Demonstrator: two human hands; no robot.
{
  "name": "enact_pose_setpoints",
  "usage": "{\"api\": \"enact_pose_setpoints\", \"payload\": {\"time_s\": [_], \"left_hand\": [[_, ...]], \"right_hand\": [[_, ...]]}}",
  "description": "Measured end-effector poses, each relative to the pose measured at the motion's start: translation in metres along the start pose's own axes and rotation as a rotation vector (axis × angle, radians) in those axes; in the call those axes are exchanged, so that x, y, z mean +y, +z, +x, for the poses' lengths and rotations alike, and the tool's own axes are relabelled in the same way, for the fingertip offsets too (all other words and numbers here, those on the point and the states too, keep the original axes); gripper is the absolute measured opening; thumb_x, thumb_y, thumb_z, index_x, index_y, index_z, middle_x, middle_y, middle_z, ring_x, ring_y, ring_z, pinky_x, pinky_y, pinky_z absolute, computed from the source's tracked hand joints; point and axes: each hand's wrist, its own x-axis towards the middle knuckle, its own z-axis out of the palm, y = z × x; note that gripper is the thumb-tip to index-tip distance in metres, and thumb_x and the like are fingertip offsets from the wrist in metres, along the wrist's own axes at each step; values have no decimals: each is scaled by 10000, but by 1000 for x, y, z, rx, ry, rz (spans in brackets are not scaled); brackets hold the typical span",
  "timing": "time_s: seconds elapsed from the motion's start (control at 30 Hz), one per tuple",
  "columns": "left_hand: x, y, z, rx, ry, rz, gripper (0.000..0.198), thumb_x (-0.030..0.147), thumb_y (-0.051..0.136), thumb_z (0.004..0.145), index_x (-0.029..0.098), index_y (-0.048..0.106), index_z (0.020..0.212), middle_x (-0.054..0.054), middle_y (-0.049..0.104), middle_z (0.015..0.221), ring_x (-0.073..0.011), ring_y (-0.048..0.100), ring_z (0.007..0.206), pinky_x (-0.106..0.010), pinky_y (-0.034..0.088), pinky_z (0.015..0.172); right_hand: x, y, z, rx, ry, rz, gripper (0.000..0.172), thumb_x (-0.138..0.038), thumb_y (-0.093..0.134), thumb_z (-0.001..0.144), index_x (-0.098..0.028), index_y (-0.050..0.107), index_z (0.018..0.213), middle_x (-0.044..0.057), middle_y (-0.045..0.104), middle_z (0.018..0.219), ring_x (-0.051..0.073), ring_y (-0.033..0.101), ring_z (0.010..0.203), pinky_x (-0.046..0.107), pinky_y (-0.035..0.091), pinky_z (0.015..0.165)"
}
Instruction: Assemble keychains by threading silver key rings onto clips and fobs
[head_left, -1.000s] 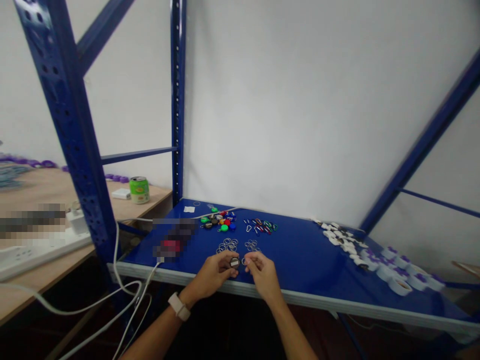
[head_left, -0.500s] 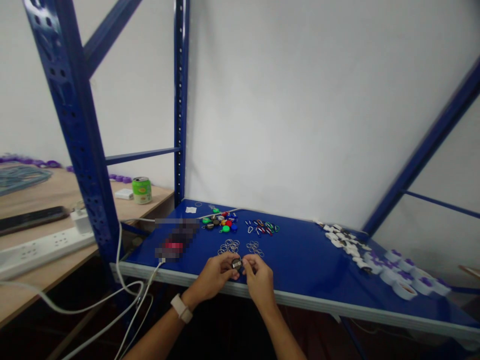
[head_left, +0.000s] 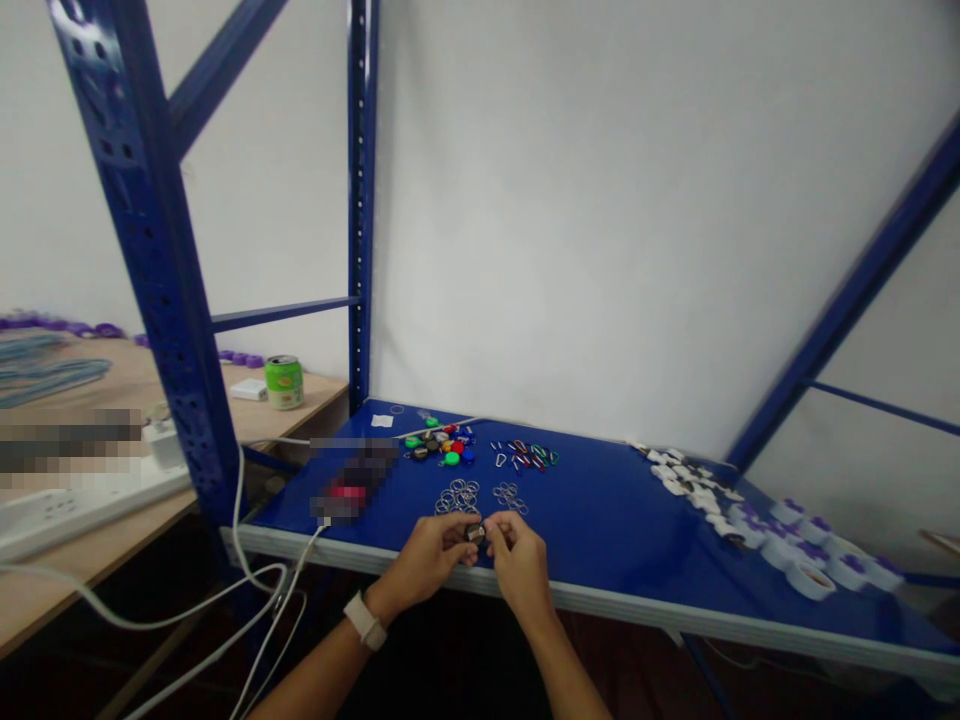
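Near the front edge of the blue shelf, my left hand (head_left: 433,550) is closed around the rim of a small black badge reel (head_left: 475,533), its thumb and fingers on either side. My right hand (head_left: 519,555) pinches at the reel's right edge; any small part between those fingertips is hidden. Just beyond my fingers lie a pile of larger metal key rings (head_left: 457,494) and a pile of smaller rings (head_left: 511,496). Farther back are colourful badge reels (head_left: 448,445) in a heap, with small carabiners (head_left: 525,456) to their right.
A blurred-out dark object (head_left: 356,480) with a white cable (head_left: 300,560) lies on the left. White pieces (head_left: 690,485) and white-and-purple rolls (head_left: 814,545) sit at the right. A blue upright (head_left: 161,270) separates a wooden table holding a green can (head_left: 283,382) and power strip (head_left: 97,505).
The badge reel has tilted slightly between my fingers, and my left thumb has shifted a little on it. Both hands stay in nearly the same place.
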Motion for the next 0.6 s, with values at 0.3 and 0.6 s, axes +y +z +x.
{"api": "enact_pose_setpoints", "payload": {"time_s": [0.3, 0.6], "left_hand": [[-2, 2, 1, 15, 16, 95, 293, 218, 610, 814, 147, 685, 1088, -46, 727, 813, -188, 680, 713, -292, 544, 709], [3, 2, -1, 5, 37, 128, 307, 190, 591, 816, 156, 691, 1105, -39, 722, 804, -172, 659, 683, -274, 527, 684]], "right_hand": [[0, 2, 0, -6, -19, -3, 263, -365, 499, 908, -179, 639, 785, 9, 622, 582, 170, 586, 525, 248, 439, 562], [1, 4, 1, -4, -50, -9, 279, -371, 498, 908, -170, 651, 788, 27, 649, 612, 172, 587, 537, 255, 437, 566]]}}
